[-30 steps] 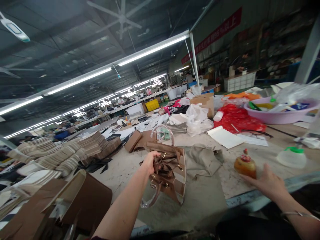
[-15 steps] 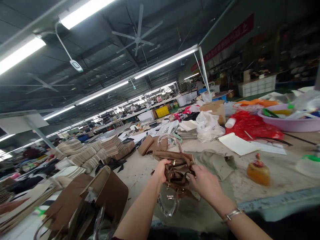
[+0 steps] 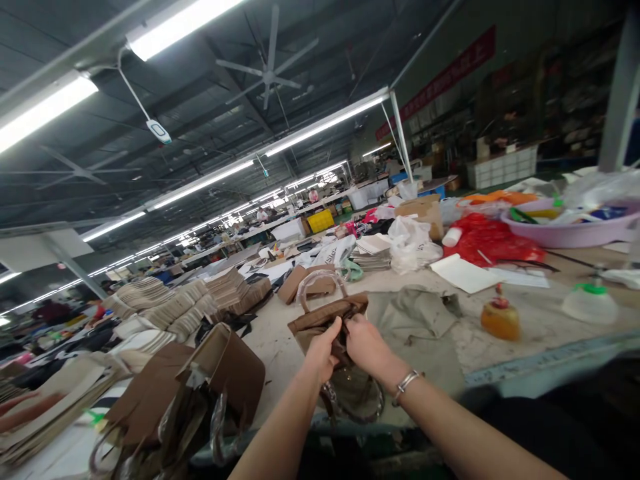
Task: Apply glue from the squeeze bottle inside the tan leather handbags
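A brown handbag (image 3: 313, 322) is in front of me at the table's near edge, with its mouth turned toward me. One plastic-wrapped handle (image 3: 300, 291) stands up behind it; another hangs at the near side. My left hand (image 3: 321, 355) is closed on the bag's near rim, thumb on top. Close beside it, my right hand (image 3: 367, 343) pinches the lining or edge at the opening, its fingertips partly hidden in the folds. A metal bracelet is on the right wrist.
More brown bags (image 3: 233, 373) lie to the left, near stacked beige panels (image 3: 233, 290). To the right are a grey cloth (image 3: 415, 310), an amber glue bottle (image 3: 500, 319), a green-topped bottle (image 3: 590, 303), a red plastic bag (image 3: 493, 241) and a purple basin (image 3: 565, 233). Another person's arm (image 3: 30, 410) shows at far left.
Both hands have drawn closer together at the bag's opening, the right moving left. The bag has tilted and its rim closed up somewhat. The view has turned slightly right.
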Available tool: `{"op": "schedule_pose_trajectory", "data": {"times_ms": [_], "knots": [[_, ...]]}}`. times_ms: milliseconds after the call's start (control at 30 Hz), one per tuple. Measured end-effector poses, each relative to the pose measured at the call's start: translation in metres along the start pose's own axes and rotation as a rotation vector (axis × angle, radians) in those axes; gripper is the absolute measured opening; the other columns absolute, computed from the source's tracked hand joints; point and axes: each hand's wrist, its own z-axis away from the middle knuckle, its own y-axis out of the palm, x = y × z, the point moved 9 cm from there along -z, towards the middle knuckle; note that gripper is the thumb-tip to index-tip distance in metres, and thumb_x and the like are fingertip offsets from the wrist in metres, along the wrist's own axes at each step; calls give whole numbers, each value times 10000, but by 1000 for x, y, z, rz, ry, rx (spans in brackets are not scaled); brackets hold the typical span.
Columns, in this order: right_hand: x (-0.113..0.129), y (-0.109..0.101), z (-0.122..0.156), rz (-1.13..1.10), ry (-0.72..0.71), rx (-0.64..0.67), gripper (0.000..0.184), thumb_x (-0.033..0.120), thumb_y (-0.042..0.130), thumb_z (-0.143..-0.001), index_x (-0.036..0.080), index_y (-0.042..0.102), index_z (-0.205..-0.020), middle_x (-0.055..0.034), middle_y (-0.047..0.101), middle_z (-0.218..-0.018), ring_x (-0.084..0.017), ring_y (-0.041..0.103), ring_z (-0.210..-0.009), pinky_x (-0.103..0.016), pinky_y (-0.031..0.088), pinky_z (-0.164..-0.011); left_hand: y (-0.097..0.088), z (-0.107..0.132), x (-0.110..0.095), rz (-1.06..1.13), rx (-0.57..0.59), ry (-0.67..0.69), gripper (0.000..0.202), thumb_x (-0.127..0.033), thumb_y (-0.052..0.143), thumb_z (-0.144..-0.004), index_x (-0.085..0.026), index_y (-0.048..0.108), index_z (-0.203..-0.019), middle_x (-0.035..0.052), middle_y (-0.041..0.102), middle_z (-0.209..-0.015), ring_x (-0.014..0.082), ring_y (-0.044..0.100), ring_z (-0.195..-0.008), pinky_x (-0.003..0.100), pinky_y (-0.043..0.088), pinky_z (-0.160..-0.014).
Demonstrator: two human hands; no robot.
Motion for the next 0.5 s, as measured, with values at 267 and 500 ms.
{"op": "schedule_pose_trajectory", "data": {"times_ms": [267, 500], "knots": [[-7, 7, 6, -69, 41, 7, 327, 102, 471, -888, 196, 781, -926, -88, 704, -968, -197, 639, -959, -265, 445, -822, -10, 6, 5, 72, -98, 78, 101, -42, 761, -725, -93, 748, -812, 147, 780, -904, 239, 747, -832, 282, 592, -696], [-13, 19, 5, -176, 120, 23, 194, 198, 574, -876, 212, 767, -865, -60, 753, -898, -203, 686, -869, -261, 447, -714, -23, -9, 4, 3, -241, 88, 71, -26, 686, -692, -96, 697, -697, 56, 728, -651, 168, 681, -550, 250, 551, -523]]}}
